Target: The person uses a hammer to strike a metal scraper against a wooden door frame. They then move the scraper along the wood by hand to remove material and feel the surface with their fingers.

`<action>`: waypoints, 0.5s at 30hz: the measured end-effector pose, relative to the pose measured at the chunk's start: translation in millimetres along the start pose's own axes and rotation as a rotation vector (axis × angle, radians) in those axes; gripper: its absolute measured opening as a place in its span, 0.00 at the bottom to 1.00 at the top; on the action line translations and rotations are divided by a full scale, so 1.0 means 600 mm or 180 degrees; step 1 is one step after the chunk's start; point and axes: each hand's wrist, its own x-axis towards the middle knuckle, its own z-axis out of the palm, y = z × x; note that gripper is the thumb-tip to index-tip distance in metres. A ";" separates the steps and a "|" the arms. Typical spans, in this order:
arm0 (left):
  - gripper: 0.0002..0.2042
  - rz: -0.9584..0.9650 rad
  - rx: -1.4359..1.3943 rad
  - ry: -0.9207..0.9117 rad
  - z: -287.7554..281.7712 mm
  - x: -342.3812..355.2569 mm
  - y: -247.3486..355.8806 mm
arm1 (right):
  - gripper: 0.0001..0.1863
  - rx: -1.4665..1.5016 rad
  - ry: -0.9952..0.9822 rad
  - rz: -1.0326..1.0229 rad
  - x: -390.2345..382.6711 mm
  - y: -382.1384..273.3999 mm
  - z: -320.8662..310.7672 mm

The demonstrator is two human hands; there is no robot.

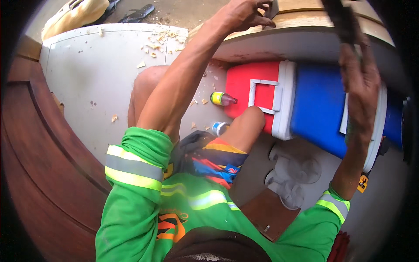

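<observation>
At the top of the head view, my left hand (249,14) is closed around a flat grey piece (272,10), partly cut off by the frame edge. That piece meets the edge of a pale wooden board (301,19). My right hand (360,72) is raised at the right, its fingers wrapped round a dark long-handled tool (342,19). Motion smears this tool and its upper end lies outside the picture, so its kind is unclear. The tool crosses in front of the board.
Below the board stand a red cooler box (244,74) and a blue cooler box (316,105). A glass bottle (223,98) lies by my knee. Wood chips (163,41) litter the pale floor. A brown panelled door (43,148) leans at left; sandals (139,14) lie beyond.
</observation>
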 end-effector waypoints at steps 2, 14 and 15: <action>0.23 -0.0588 -0.0191 -0.0297 0.000 0.008 0.037 | 0.27 0.0139 0.0199 0.0285 0.002 0.051 -0.023; 0.23 -0.0541 -0.0100 -0.0376 -0.005 0.011 0.045 | 0.24 -0.1271 0.0540 -0.1334 -0.016 0.109 0.011; 0.22 -0.0452 -0.0248 -0.0370 0.000 0.009 0.039 | 0.24 -0.1007 0.0292 -0.1171 -0.009 0.100 0.033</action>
